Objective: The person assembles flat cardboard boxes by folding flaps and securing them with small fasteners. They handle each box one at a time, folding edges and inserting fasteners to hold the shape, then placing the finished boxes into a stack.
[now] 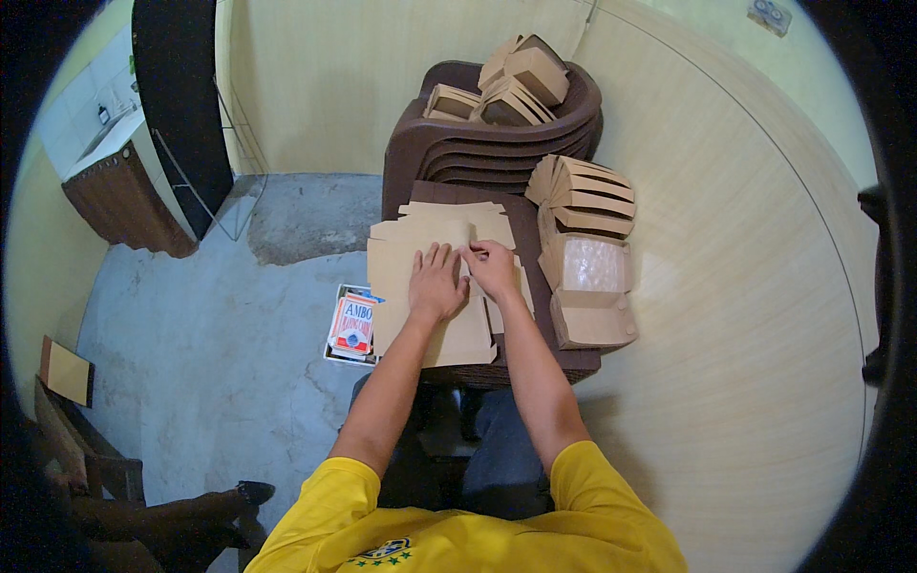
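A flat, die-cut brown cardboard box blank (pixel 390 250) lies on the seat of a stack of brown plastic chairs in front of me, with at least one more blank under it. My left hand (pixel 437 286) rests palm down on it, fingers spread. Just right of that, my right hand (pixel 492 269) has thumb and fingers pinched together at a raised, slightly curled part of the blank near its middle. The right fingertips are close to the left hand. What exactly sits inside the pinch is small and partly hidden.
Folded cardboard boxes (pixel 597 263) stand in a row along the seat's right side. More boxes (pixel 523 78) lie at the chair's (pixel 487 153) back. Left of the seat stands a box holding playing card packs (pixel 355 325). A wall (pixel 726 286) curves along the right.
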{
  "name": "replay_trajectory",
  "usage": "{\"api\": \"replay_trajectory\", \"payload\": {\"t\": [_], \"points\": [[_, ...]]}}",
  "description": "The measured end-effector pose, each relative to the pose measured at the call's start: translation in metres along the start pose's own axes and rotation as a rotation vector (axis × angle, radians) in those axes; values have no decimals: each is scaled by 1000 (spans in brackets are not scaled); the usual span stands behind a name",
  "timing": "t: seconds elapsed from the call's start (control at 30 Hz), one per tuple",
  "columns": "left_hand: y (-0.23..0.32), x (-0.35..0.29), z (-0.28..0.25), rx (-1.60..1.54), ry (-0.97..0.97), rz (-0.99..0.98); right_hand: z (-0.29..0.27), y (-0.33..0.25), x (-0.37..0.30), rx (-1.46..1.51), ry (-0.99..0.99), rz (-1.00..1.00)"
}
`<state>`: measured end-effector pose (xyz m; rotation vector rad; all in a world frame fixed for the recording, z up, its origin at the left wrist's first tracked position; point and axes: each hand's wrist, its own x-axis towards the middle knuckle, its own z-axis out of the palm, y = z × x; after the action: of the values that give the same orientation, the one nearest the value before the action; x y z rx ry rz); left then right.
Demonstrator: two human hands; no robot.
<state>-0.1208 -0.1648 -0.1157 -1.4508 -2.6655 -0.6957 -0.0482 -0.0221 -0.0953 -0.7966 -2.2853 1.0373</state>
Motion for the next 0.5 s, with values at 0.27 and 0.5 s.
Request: {"api": "replay_trajectory", "payload": {"t": [0.27, 0.5], "points": [[3, -3, -11, -46, -12, 29, 1, 27, -10, 16, -68, -175], [-4, 0, 1, -82, 46, -2, 4, 29, -14, 148, -93, -74]]}}
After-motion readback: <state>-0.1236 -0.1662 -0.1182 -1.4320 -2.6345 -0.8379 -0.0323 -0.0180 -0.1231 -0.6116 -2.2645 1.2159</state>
